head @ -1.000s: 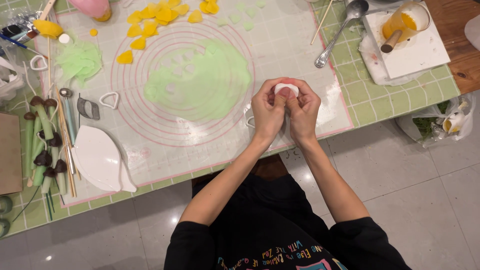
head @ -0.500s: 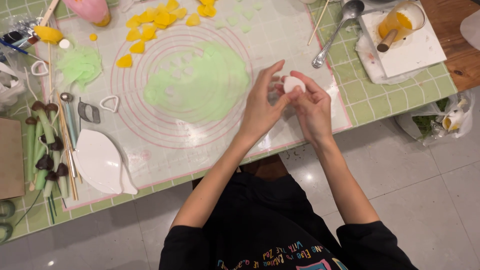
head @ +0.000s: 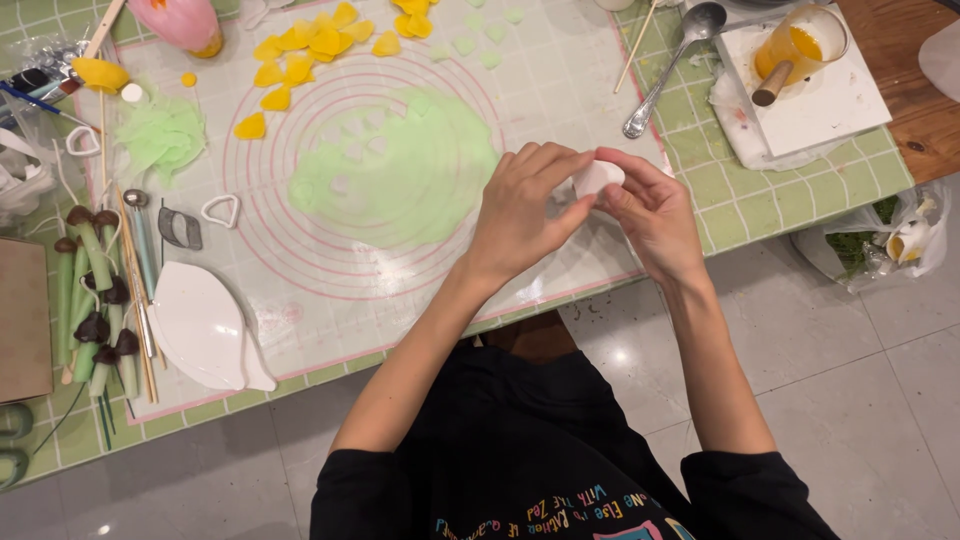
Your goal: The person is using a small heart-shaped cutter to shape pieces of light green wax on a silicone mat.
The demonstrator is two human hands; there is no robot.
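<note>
Over the near edge of the green-tiled table (head: 740, 200), you are holding a small white lump of paste (head: 597, 177) between both hands. Your left hand (head: 522, 208) is curling around it from the left, fingers bent and closing on its side, while your right hand (head: 655, 215) is pinching it from the right with the thumb and fingertips on top. Both hands are gripping the same piece, raised just above the right edge of the clear work mat (head: 560, 70).

By the look of it, you are shaping or pressing that white piece by hand; whether it is being flattened or rolled I cannot tell, as your fingers are hiding most of it.

Just left of your hands, the rolled-out sheet of pale green paste (head: 400, 170) is lying on the mat's ring markings, with small petal shapes already cut out of it. Yellow petals (head: 300, 45) are lying further back, and a crumpled scrap of green paste (head: 160, 135) is sitting towards the left. A white leaf-shaped mould (head: 205, 325) is resting near the front left corner, beside a row of green stems with dark tips (head: 95, 290). A spoon (head: 665, 65) is lying behind your hands.

As a judgement, the next move is calling for a light, even squeeze, since soft paste is easily dented, and for keeping the piece clear of the green sheet so the colours are not smearing.
</note>
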